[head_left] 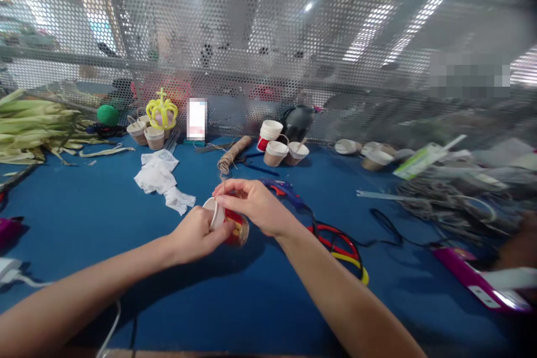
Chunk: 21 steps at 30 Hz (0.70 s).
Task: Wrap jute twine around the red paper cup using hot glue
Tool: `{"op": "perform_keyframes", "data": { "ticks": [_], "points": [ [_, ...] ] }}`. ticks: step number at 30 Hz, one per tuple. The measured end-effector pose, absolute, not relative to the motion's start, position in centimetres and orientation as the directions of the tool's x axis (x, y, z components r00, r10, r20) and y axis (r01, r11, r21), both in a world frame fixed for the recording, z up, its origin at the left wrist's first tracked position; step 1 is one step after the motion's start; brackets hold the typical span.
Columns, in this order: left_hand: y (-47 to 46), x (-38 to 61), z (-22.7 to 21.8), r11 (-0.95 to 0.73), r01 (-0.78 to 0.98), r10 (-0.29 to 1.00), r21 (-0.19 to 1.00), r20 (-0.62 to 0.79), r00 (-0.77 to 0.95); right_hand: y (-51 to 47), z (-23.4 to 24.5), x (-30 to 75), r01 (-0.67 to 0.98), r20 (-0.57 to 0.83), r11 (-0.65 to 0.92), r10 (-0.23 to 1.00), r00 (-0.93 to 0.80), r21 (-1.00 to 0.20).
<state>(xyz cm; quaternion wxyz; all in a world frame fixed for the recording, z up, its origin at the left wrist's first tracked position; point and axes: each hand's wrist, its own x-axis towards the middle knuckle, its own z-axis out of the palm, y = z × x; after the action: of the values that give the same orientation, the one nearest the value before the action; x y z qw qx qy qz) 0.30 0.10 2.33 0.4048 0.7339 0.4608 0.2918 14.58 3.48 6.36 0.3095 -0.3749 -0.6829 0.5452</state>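
Note:
Held on its side in front of me is a small paper cup [214, 214], white inside with a red printed wall. Twine seems to be wrapped round part of it near the base. My left hand [196, 236] is closed on the cup, fingers at the rim and thumb along the wall. At the upper rim, the thumb and fingers of my right hand [250, 205] pinch a strand of twine. That strand runs back to a roll of brown twine [235, 152] on the table. My right hand partly hides the cup wall.
Beyond the roll stand twine-wrapped cups [276, 154] and stacked cups [271, 130]. A blue glue gun [287, 190] lies right of my hands, near coloured cable loops [348, 251]. White tissue [157, 176] and corn husks [37, 126] lie left. Another person's hand [518, 246] is at far right.

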Motion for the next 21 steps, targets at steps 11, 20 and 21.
{"op": "perform_keyframes", "data": {
  "ticks": [11,20,21],
  "points": [
    [0.5,-0.6,2.5,0.253,-0.100,0.907,0.962,-0.200,0.370,3.9,8.2,16.4,0.191,0.215,0.280,0.928,-0.304,-0.941],
    [0.1,-0.4,2.3,0.209,-0.048,0.911,0.977,-0.176,0.373,4.2,7.7,16.4,0.274,0.212,0.305,0.923,-0.321,-0.912],
    [0.0,-0.4,2.4,0.202,-0.044,0.911,0.978,-0.171,0.375,4.3,7.6,16.4,0.276,0.205,0.301,0.922,-0.328,-0.913]
  ]
}}
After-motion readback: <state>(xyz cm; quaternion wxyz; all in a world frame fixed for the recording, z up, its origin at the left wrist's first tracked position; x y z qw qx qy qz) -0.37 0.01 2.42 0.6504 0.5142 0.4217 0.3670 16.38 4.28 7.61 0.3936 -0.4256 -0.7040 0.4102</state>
